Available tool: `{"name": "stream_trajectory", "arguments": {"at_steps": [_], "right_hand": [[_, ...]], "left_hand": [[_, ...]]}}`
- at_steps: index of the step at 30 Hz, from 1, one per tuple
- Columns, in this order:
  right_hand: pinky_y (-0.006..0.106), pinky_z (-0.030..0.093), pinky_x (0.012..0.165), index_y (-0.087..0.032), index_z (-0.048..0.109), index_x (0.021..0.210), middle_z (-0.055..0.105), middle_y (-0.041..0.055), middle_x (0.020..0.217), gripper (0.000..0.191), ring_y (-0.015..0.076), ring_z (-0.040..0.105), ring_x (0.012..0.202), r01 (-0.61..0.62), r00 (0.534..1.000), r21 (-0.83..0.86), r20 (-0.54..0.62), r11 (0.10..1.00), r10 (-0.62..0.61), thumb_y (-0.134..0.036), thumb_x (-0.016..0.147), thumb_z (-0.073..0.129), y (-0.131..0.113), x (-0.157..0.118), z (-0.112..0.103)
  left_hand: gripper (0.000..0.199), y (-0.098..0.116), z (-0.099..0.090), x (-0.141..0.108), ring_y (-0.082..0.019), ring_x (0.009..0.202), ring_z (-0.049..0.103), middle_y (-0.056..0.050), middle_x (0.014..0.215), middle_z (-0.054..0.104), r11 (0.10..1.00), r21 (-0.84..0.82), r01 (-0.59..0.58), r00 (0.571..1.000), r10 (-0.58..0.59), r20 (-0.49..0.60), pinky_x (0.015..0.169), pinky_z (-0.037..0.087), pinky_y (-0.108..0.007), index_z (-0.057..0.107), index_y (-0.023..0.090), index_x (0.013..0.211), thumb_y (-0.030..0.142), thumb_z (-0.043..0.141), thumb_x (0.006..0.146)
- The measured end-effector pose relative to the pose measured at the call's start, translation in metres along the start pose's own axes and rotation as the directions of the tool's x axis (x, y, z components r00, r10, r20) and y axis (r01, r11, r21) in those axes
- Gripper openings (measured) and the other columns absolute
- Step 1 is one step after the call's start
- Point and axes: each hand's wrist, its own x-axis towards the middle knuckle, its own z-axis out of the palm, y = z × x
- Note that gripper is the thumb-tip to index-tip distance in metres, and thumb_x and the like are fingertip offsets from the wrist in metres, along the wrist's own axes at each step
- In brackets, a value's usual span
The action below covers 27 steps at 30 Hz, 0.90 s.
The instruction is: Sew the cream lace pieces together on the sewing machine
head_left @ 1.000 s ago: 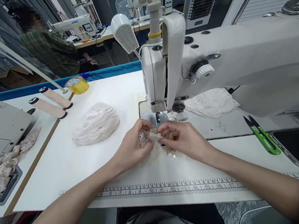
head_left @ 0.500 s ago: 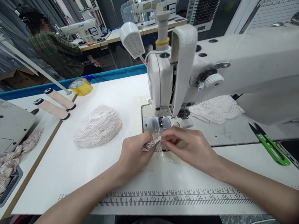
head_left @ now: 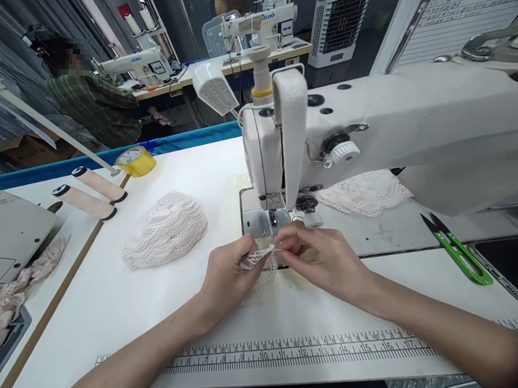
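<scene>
White table, left hand pinching lace

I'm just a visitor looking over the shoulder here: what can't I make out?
All in the head view:
- Part of the lace piece: hidden inside the left hand.
- Whether the right hand pinches lace or thread: too small.
- Back of the lace stack beyond the needle: hidden by the sewing machine.
- Black device: cut off by the right edge.
- Writing on the sheet: blurred, too small.
</scene>
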Motion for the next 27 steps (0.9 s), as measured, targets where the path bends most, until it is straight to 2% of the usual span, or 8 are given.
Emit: {"name": "stream_trajectory", "arguments": {"at_steps": [5, 19, 23, 27], "right_hand": [[0.021, 0.056, 0.060, -0.023, 0.061, 0.091, 0.069, -0.0027, 0.077, 0.010, 0.0107, 0.067, 0.065, 0.050, 0.999, -0.021, -0.001, 0.999, -0.050, -0.014, 0.085, 0.060, 0.0006, 0.0000, 0.0006], [0.020, 0.052, 0.057, -0.023, 0.058, 0.093, 0.067, -0.0045, 0.076, 0.011, 0.0092, 0.064, 0.064, 0.044, 0.997, -0.018, 0.058, 0.999, -0.043, -0.013, 0.086, 0.057, 0.0007, -0.0002, 0.0001], [0.020, 0.051, 0.058, -0.022, 0.058, 0.097, 0.067, -0.0043, 0.077, 0.014, 0.0094, 0.063, 0.065, 0.057, 0.995, -0.038, 0.088, 0.998, -0.054, -0.012, 0.087, 0.056, 0.0033, -0.0010, 0.0010], [0.019, 0.050, 0.058, -0.022, 0.060, 0.097, 0.066, -0.0038, 0.077, 0.017, 0.0087, 0.061, 0.063, 0.134, 0.990, -0.067, 0.064, 0.989, -0.129, -0.010, 0.086, 0.055, 0.0046, -0.0013, 0.0014]], "left_hand": [[0.036, 0.0023, -0.0001, 0.0016, -0.008, 0.047, 0.031, 0.008, 0.052, 0.037, 1.000, -0.022, -0.015, 1.000, 0.015, -0.006, 0.044, 0.026, -0.020, 0.035, 0.021, 0.062, 0.030, 0.057, 0.090], [0.034, 0.0006, 0.0006, -0.0003, -0.007, 0.047, 0.031, 0.009, 0.053, 0.037, 1.000, -0.018, -0.007, 1.000, 0.007, 0.010, 0.045, 0.027, -0.019, 0.036, 0.020, 0.064, 0.025, 0.059, 0.089], [0.031, 0.0010, 0.0003, -0.0012, -0.007, 0.048, 0.031, 0.009, 0.054, 0.039, 0.997, 0.019, -0.069, 0.998, 0.069, 0.003, 0.045, 0.027, -0.019, 0.037, 0.021, 0.066, 0.022, 0.058, 0.089], [0.026, -0.0006, -0.0005, -0.0011, -0.007, 0.051, 0.038, 0.007, 0.061, 0.047, 0.970, 0.108, -0.216, 0.975, 0.220, -0.028, 0.047, 0.028, -0.019, 0.038, 0.021, 0.071, 0.013, 0.057, 0.086]]}}
